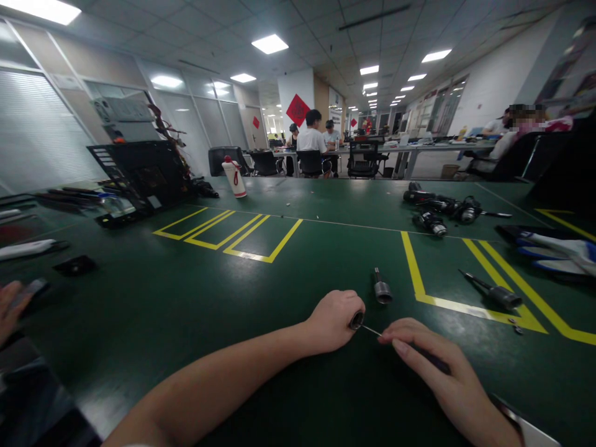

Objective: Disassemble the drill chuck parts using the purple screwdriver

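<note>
My left hand (pixel 333 320) is closed around a dark cylindrical metal part (pixel 357 320), whose hollow end faces right; the rest is hidden in the fist. My right hand (pixel 431 357) grips a thin-shafted screwdriver (pixel 371 330). The shaft's tip reaches the hollow end, though whether it is inside I cannot tell. A dark handle shows partly beneath the palm. Just beyond my hands, a metal spindle piece (pixel 382 290) lies on the green table. Farther right lies a similar piece with a long pointed shaft (pixel 500 295), beside small metal bits (pixel 516 326).
Yellow tape (pixel 251 256) marks the green table (pixel 186 310). Black tool parts (pixel 442 208) lie at the back right, gloves (pixel 556 251) at the right. A white bottle (pixel 235 178) stands far back. Another person's hand (pixel 12 307) holds something at the left edge.
</note>
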